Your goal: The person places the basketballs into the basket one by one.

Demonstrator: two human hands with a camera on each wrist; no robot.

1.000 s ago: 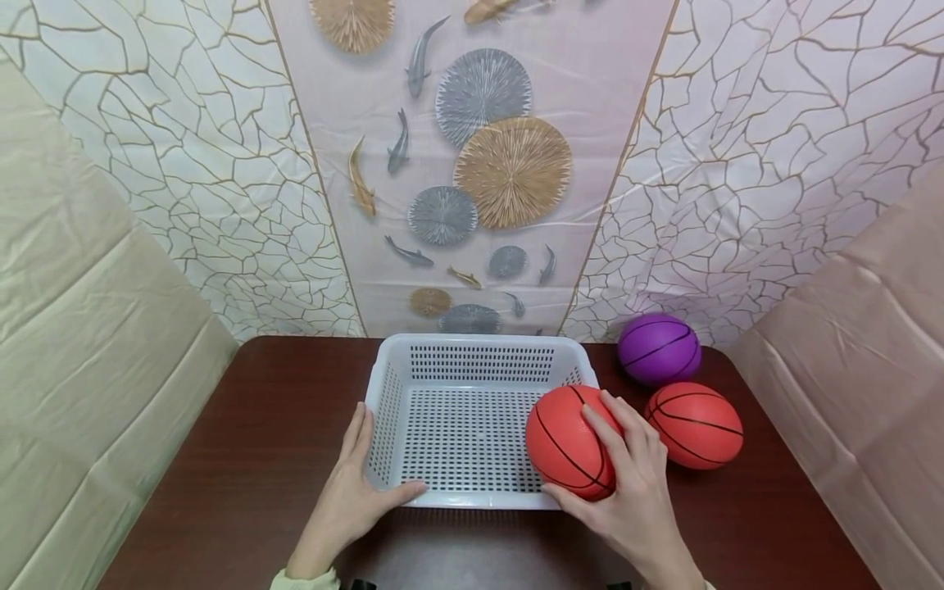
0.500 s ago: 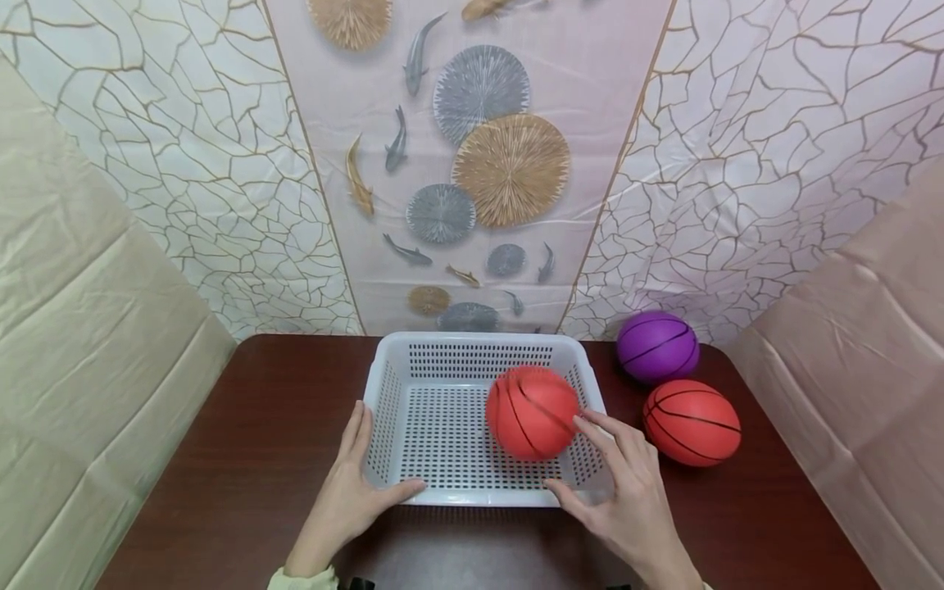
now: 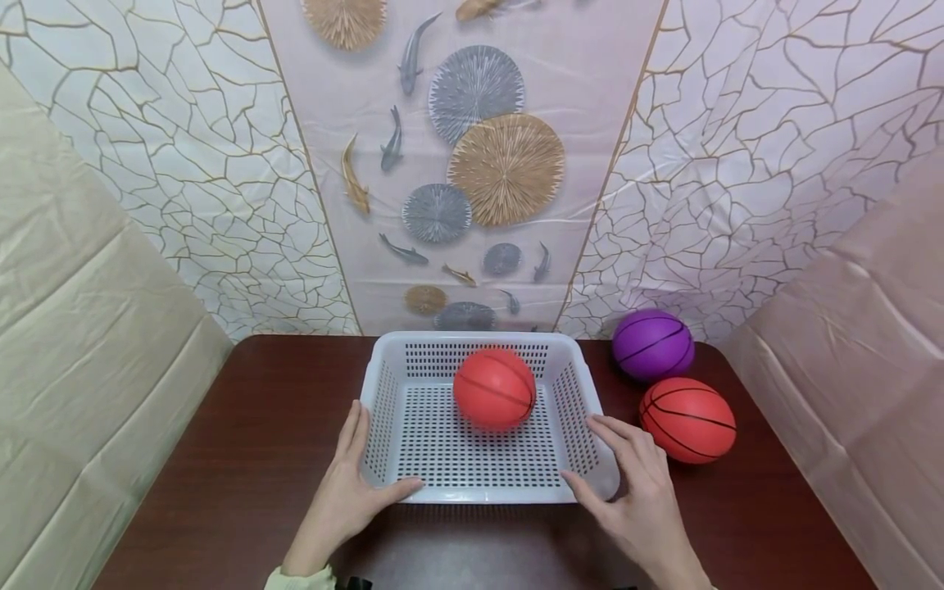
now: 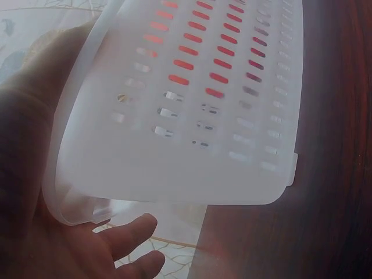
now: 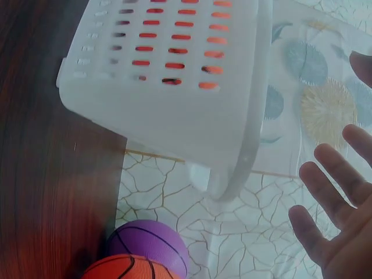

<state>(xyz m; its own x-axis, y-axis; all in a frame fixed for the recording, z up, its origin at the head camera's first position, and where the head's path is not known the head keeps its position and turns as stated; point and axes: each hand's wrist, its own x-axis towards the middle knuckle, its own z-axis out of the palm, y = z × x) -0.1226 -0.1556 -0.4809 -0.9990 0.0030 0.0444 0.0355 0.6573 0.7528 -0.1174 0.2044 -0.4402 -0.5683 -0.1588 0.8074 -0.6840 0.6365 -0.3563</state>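
A red basketball (image 3: 495,389) with black lines rests inside the white perforated plastic basket (image 3: 479,496), toward its back middle. Its red shows through the slots of the basket wall (image 4: 145,168) in the left wrist view. My left hand (image 3: 347,500) rests at the basket's front-left corner, thumb over the front rim and straight fingers along the left side. My right hand (image 3: 642,496) hovers by the front-right corner, holding nothing. Its spread fingers (image 5: 325,189) show apart from the rim in the right wrist view.
Right of the basket, a second red basketball (image 3: 687,420) and, behind it, a purple basketball (image 3: 652,345) sit on the dark wooden table (image 3: 243,459). A patterned cloth (image 3: 472,164) hangs behind; beige padded panels (image 3: 96,369) flank both sides.
The red basketball has left my right hand and rolled left and back inside the basket. My right hand has shifted slightly right, off the ball. The left hand stays at its corner.
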